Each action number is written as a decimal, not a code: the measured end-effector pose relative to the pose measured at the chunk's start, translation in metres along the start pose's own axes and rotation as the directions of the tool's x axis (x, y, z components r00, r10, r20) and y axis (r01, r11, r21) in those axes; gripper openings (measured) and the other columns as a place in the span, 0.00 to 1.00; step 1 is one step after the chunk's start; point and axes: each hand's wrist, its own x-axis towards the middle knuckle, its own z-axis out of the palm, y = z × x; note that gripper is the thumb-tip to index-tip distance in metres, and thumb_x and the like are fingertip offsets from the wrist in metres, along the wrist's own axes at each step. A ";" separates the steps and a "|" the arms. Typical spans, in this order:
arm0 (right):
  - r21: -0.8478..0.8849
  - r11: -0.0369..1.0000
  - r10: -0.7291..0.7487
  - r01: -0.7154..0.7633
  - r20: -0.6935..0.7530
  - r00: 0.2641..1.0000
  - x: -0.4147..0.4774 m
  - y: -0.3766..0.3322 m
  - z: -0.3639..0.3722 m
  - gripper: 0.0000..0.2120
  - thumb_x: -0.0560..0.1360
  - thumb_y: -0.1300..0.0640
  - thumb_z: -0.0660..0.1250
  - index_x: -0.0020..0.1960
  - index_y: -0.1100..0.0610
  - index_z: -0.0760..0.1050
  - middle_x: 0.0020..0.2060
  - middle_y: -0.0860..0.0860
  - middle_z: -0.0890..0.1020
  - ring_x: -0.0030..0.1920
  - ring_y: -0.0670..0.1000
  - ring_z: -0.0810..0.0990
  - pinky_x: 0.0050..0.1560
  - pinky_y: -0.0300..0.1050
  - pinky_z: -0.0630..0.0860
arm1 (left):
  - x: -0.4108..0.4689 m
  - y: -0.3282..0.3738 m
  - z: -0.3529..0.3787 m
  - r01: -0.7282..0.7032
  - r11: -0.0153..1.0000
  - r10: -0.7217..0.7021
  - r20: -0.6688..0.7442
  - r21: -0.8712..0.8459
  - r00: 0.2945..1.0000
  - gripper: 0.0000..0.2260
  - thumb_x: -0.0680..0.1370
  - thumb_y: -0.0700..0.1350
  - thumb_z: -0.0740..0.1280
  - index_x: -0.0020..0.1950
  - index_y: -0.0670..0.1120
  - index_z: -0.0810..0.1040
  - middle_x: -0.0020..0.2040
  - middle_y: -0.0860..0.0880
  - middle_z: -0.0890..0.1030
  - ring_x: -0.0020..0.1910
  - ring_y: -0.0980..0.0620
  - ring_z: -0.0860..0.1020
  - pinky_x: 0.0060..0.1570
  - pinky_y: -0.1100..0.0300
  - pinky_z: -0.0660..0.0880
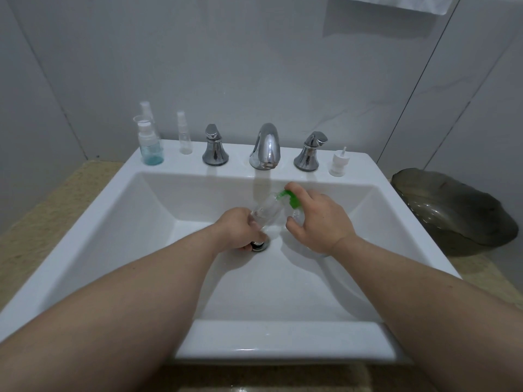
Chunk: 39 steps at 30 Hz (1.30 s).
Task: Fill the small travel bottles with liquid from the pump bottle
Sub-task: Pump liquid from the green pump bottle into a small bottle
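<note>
Hands (pixel 240 230) (pixel 319 222) over glossy sink (pixel 85 222), clear bottle (pixel 264 213) (tilted), green pump (pixel 291 199)

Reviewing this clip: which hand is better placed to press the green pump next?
The right hand. Its index finger already rests on the green pump head of the pump bottle. The left hand is occupied holding the small clear travel bottle, tilted toward the nozzle over the sink.

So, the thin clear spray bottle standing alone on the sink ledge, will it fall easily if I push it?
Probably yes. The thin spray bottle is tall with a narrow base, so a push near the top would likely tip it. It looks empty, so probably light. Round, it may roll along the sink ledge.
</note>
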 end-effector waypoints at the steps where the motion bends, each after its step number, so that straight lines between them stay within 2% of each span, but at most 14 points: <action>1: 0.003 1.000 0.002 -0.002 0.001 1.000 0.000 0.000 0.000 0.30 0.75 0.47 0.67 0.75 0.43 0.60 0.52 0.50 0.78 0.52 0.58 0.77 0.51 0.53 0.78 | 0.000 0.000 0.000 0.002 1.000 -0.002 0.000 0.001 1.000 0.11 0.74 0.43 0.77 0.49 0.43 0.76 0.42 0.45 0.81 0.30 0.51 0.79 0.27 0.64 0.73; 6: 0.007 1.000 0.012 -0.012 0.009 1.000 0.001 -0.001 0.000 0.29 0.75 0.47 0.67 0.74 0.45 0.63 0.52 0.50 0.78 0.53 0.59 0.77 0.51 0.54 0.78 | 0.000 0.000 0.000 0.000 1.000 0.000 0.000 0.024 1.000 0.10 0.74 0.43 0.77 0.48 0.43 0.77 0.39 0.46 0.81 0.30 0.51 0.79 0.29 0.62 0.74; 8: 0.010 1.000 0.020 -0.020 0.014 1.000 0.002 0.000 0.000 0.28 0.75 0.48 0.68 0.73 0.46 0.65 0.53 0.52 0.79 0.53 0.60 0.77 0.51 0.54 0.78 | 0.001 -0.001 0.000 -0.004 0.999 0.004 0.003 0.046 1.000 0.11 0.73 0.44 0.77 0.48 0.40 0.79 0.39 0.43 0.83 0.32 0.49 0.80 0.33 0.58 0.77; 11: -0.001 1.000 0.018 -0.018 0.010 1.000 0.001 0.000 0.001 0.29 0.75 0.48 0.68 0.74 0.46 0.65 0.53 0.52 0.79 0.53 0.61 0.77 0.49 0.53 0.78 | 0.002 -0.003 0.000 -0.005 0.998 0.006 -0.006 0.055 1.000 0.13 0.73 0.45 0.76 0.50 0.38 0.80 0.43 0.39 0.86 0.35 0.46 0.81 0.43 0.51 0.81; 18: -0.045 0.999 -0.004 0.004 0.006 1.000 0.000 0.003 0.005 0.33 0.77 0.47 0.65 0.80 0.43 0.60 0.52 0.52 0.78 0.52 0.59 0.76 0.49 0.52 0.77 | 0.005 -0.003 0.000 -0.003 1.000 0.003 -0.006 -0.001 1.000 0.11 0.73 0.43 0.77 0.45 0.44 0.75 0.38 0.45 0.82 0.31 0.49 0.79 0.34 0.58 0.76; 27: -0.053 0.998 -0.026 0.025 -0.009 1.000 -0.001 0.004 0.004 0.40 0.77 0.45 0.64 0.83 0.37 0.48 0.52 0.49 0.76 0.49 0.55 0.75 0.46 0.50 0.78 | 0.006 -0.004 0.000 -0.004 0.999 0.003 -0.015 -0.045 1.000 0.14 0.72 0.44 0.78 0.51 0.42 0.77 0.44 0.43 0.82 0.35 0.45 0.80 0.44 0.50 0.81; 29: -0.048 0.998 -0.030 0.029 -0.013 0.999 0.000 0.004 0.004 0.40 0.77 0.44 0.64 0.83 0.36 0.47 0.51 0.49 0.76 0.48 0.55 0.75 0.45 0.51 0.79 | 0.006 -0.004 0.000 -0.001 0.998 0.000 -0.014 -0.058 1.000 0.14 0.73 0.44 0.78 0.51 0.41 0.77 0.43 0.43 0.82 0.35 0.45 0.80 0.42 0.51 0.80; 33: -0.052 0.998 -0.033 0.032 -0.004 0.999 0.000 0.005 0.004 0.41 0.77 0.44 0.64 0.83 0.35 0.44 0.52 0.49 0.75 0.49 0.55 0.75 0.46 0.52 0.79 | 0.007 -0.004 0.001 -0.003 0.999 0.003 -0.007 -0.053 1.000 0.12 0.73 0.44 0.78 0.46 0.44 0.75 0.41 0.44 0.81 0.33 0.46 0.79 0.37 0.54 0.78; 39: -0.061 0.998 -0.029 0.028 -0.007 1.000 0.000 0.004 0.004 0.42 0.76 0.43 0.65 0.83 0.34 0.44 0.54 0.49 0.75 0.50 0.56 0.75 0.46 0.52 0.79 | 0.006 -0.003 0.001 0.005 0.998 -0.005 -0.004 -0.060 1.000 0.12 0.73 0.43 0.78 0.47 0.44 0.75 0.42 0.44 0.81 0.33 0.46 0.79 0.37 0.56 0.77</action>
